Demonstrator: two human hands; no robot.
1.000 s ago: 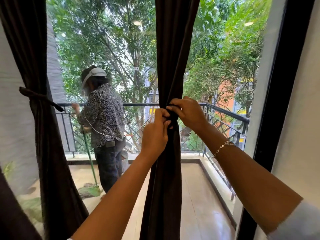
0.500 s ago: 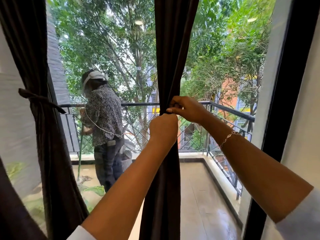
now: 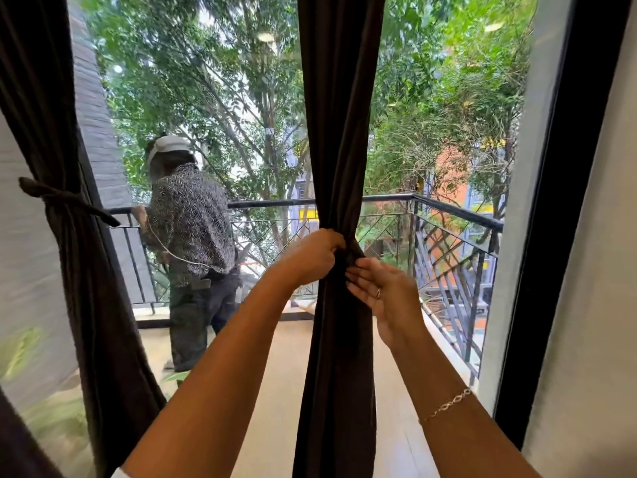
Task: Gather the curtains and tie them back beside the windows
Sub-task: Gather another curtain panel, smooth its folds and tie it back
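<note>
At the window's middle, your left hand [image 3: 310, 262] grips the gathered centre curtain [image 3: 339, 132]; your right hand [image 3: 389, 294], fingers relaxed, touches it. Tying appears under way; next, probably, bind it snug.

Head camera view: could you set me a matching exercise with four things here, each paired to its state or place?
Things:
1. left curtain
2. middle curtain
3. right hand
4. bracelet

States or places:
A. round a wrist
B. bunched in the grip of the left hand
C. tied back with a band
D. open, against the middle curtain

Pairs: 1-C; 2-B; 3-D; 4-A
</note>
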